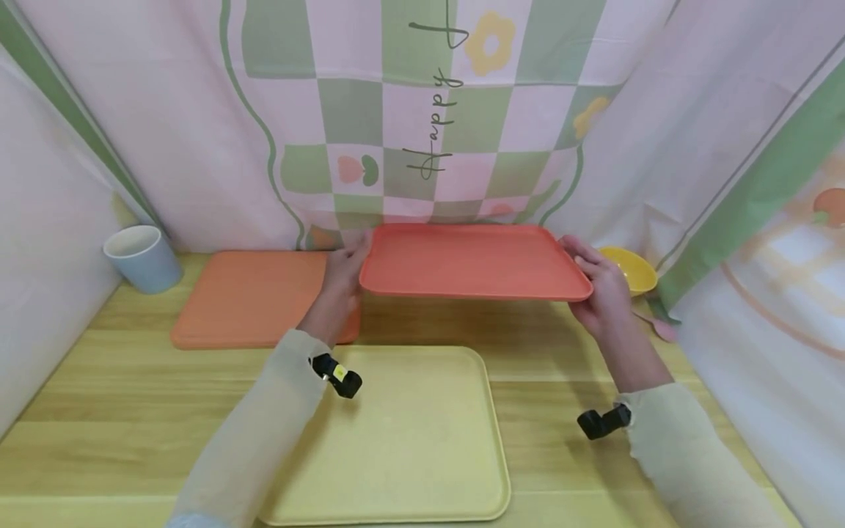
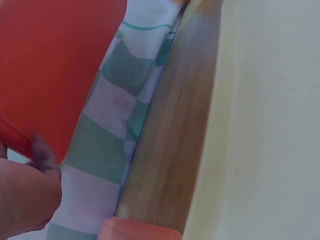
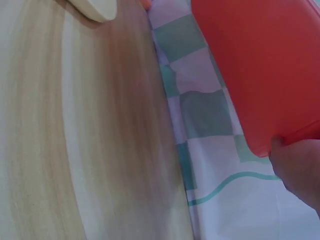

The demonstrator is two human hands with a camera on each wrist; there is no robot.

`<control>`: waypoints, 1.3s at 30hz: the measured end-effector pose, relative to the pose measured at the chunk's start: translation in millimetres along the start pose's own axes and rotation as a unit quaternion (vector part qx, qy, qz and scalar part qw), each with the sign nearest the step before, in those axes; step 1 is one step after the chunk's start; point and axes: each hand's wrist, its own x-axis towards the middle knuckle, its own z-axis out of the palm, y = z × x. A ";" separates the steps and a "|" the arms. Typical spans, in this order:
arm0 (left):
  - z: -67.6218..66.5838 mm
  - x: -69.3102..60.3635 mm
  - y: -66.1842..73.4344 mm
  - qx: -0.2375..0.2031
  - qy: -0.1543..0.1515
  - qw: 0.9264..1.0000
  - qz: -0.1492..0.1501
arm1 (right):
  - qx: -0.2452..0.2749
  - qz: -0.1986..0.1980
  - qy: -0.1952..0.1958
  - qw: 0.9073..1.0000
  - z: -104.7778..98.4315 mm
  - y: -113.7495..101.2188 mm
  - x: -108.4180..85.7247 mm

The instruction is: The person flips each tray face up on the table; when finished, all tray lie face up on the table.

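Head view shows us 2 hands well apart, clamped on opposite ends of a red tray [image 1: 475, 260], which we see raised above the wooden surface [image 1: 548, 411], near the checked cloth [image 1: 353, 110] at the back. Our left hand [image 1: 345, 271] grips the left end and our right hand [image 1: 602, 282] the right end; in both wrist views we see a thumb pressed near a corner of it. Nearer to us, a yellow tray [image 1: 409, 433] lies flat, partly hidden by our left sleeve [image 1: 257, 425]. Behind our left hand rests a flat orange slab [image 1: 257, 297]; we cannot tell whether it is a board or an upturned tray. Farther left, a blue cup [image 1: 150, 264] stands upright near the cloth. Just beyond our right hand we find a yellow bowl [image 1: 634, 273], partly covered by it, and a pink spoon [image 1: 662, 328] beside the bowl.
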 end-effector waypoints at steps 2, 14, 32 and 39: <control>-0.5 -0.1 -1.7 -0.011 -0.006 1.000 0.002 | -0.027 -0.003 0.018 0.999 0.4 1.4 0.3; -5.2 -0.3 -6.4 0.015 -0.022 1.000 0.002 | -0.156 0.004 0.117 0.981 -2.3 8.9 7.4; -7.7 3.9 -5.6 0.149 -0.040 0.985 -0.075 | -0.364 0.046 0.180 0.913 -19.8 15.2 21.8; -6.1 7.5 -4.5 0.185 -0.063 0.976 -0.098 | -0.445 0.062 0.142 0.882 -35.8 10.8 31.5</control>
